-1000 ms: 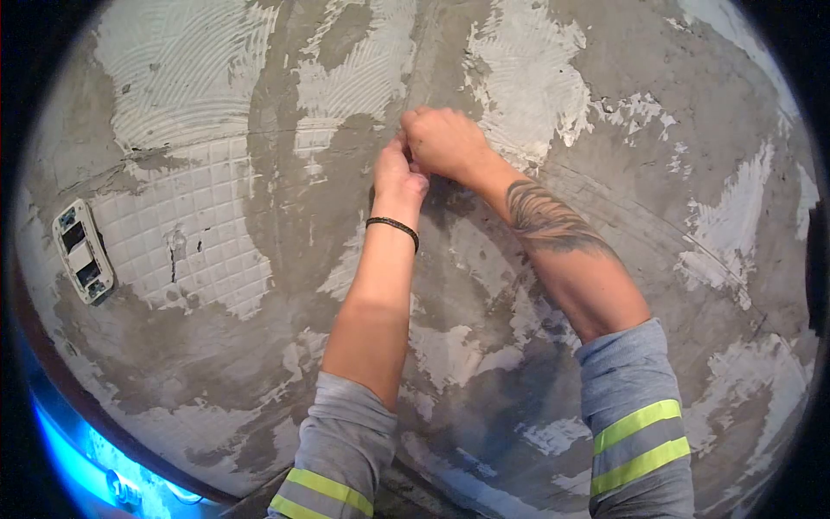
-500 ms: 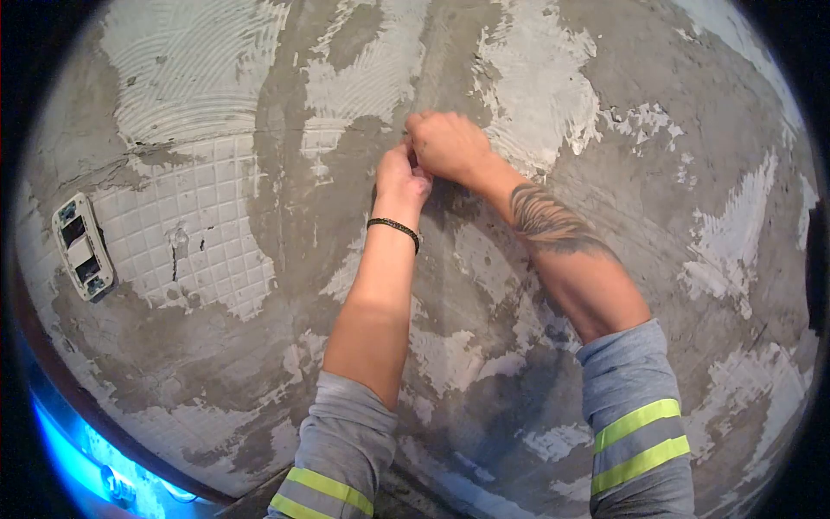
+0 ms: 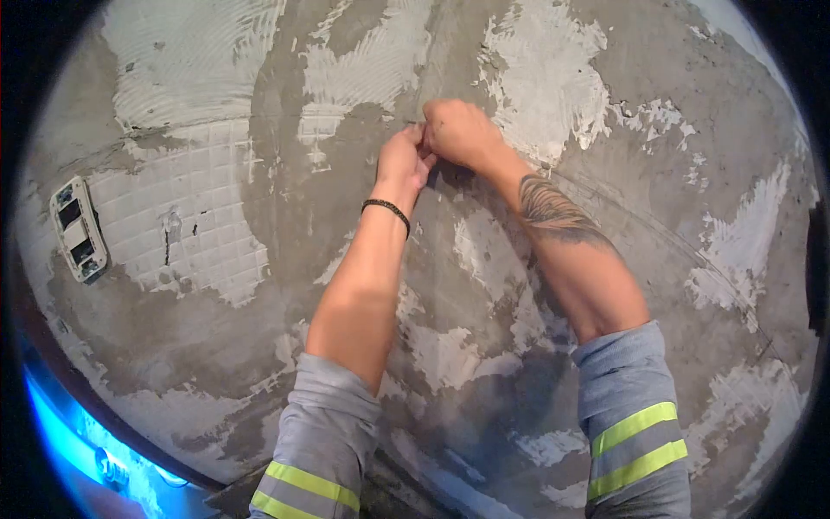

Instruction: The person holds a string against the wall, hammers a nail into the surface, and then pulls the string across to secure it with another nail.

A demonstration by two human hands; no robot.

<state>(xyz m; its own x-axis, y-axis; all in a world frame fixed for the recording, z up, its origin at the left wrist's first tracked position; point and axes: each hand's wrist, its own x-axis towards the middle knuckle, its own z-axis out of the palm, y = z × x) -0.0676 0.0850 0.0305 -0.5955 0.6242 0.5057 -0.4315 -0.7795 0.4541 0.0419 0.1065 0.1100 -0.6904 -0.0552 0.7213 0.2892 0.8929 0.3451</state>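
Note:
My left hand (image 3: 403, 163), with a dark braided bracelet on its wrist, is raised against the patchy grey wall (image 3: 337, 216), its fingertips pinched together. Pressed up beside it, my right hand (image 3: 464, 134) is curled closed, knuckles up. The fingers of both meet close to the wall, and they cover whatever lies between them; I cannot tell what it is. From near my right forearm a thin line (image 3: 640, 214) runs down across the wall to the right.
Pale ridged adhesive patches (image 3: 194, 65) and a grid-marked patch (image 3: 186, 216) cover parts of the wall. At the left sits a white electrical frame (image 3: 78, 229) with dark openings. Bright blue light (image 3: 95, 458) shows at the lower left, beyond a dark curved edge.
Both hands have shifted slightly to the right, still together, the right one also a little upward. My left forearm leans more. The thin line at right shows more plainly.

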